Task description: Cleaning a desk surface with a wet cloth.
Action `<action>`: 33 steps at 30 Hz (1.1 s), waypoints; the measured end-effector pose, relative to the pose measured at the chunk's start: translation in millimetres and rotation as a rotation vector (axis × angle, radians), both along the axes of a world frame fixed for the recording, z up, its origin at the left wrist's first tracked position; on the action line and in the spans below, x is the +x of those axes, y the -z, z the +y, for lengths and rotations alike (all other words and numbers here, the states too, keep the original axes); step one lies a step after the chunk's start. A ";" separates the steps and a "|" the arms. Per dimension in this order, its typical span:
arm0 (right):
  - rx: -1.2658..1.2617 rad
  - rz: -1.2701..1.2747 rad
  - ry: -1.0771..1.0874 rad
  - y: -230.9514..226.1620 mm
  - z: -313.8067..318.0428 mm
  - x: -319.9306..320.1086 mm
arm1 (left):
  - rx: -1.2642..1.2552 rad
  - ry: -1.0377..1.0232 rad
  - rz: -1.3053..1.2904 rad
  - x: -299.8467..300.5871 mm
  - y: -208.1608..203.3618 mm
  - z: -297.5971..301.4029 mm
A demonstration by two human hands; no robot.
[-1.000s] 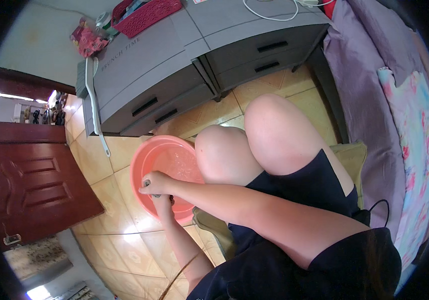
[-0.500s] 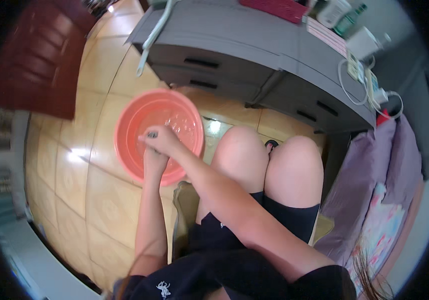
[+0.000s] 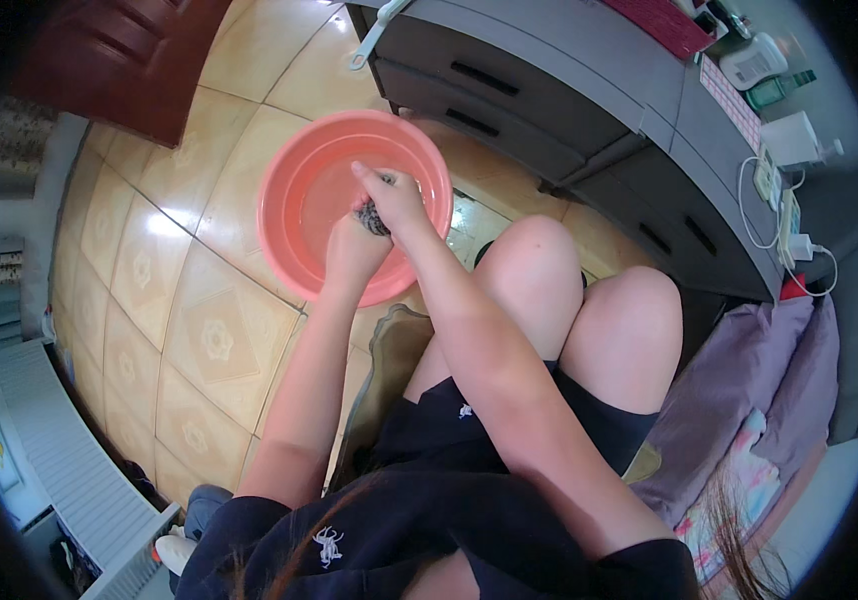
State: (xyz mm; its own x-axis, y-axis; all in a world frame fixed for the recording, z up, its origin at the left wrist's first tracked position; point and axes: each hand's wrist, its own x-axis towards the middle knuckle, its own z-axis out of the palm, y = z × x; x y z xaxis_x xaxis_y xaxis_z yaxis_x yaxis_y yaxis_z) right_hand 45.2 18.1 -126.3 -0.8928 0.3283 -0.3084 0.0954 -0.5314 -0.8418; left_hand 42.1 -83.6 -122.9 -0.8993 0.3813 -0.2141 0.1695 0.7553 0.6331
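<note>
A small dark grey, speckled bundle point(image 3: 375, 217), perhaps crumpled cloth, is squeezed between my two hands. My left hand point(image 3: 354, 243) is closed around its lower left side. From the right, my right hand point(image 3: 401, 207) grips the same bundle, its thumb pointing to the upper left. Most of the bundle is hidden by my fingers. Both hands are over a round salmon-pink plastic basin point(image 3: 277, 215) on the floor, which seems to hold shallow clear water.
Just beyond the basin stands a grey drawer cabinet point(image 3: 539, 110), a pale blue-white handle point(image 3: 377, 38) jutting over its left end. Glossy beige tiles point(image 3: 219, 330) cover the floor. At right lie purple cushions point(image 3: 729, 380). A red-brown door point(image 3: 114, 65) is at far left.
The view has shifted, so the basin appears higher and farther right. My hands have turned, and more of the dark speckled bundle shows between them.
</note>
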 end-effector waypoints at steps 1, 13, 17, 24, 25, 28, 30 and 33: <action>-0.025 0.003 0.014 4.0 1.9 0.6 | 0.054 0.015 -0.002 4.4 -7.6 3.0; -0.031 -0.032 0.125 13.5 1.6 -3.4 | 0.057 0.044 -0.023 2.1 -9.1 5.2; -0.011 -0.029 0.130 12.1 4.6 -2.3 | 0.100 0.084 0.012 2.3 -12.7 7.4; 0.077 -0.007 0.082 20.9 2.6 -3.2 | 0.019 0.059 -0.166 -6.6 -10.7 1.5; 0.151 -0.010 0.035 21.3 1.6 -3.9 | 0.030 0.050 -0.193 -7.6 -8.6 -0.4; 0.498 0.022 -0.043 19.0 -6.4 -3.4 | 0.131 0.096 -0.136 -15.2 -1.3 -4.8; 0.712 0.102 0.110 12.4 -24.2 -2.2 | 0.213 0.150 -0.052 -20.9 2.1 -19.6; 0.909 0.164 0.213 5.8 -29.5 -1.6 | 0.127 0.143 -0.099 -22.5 4.7 -33.1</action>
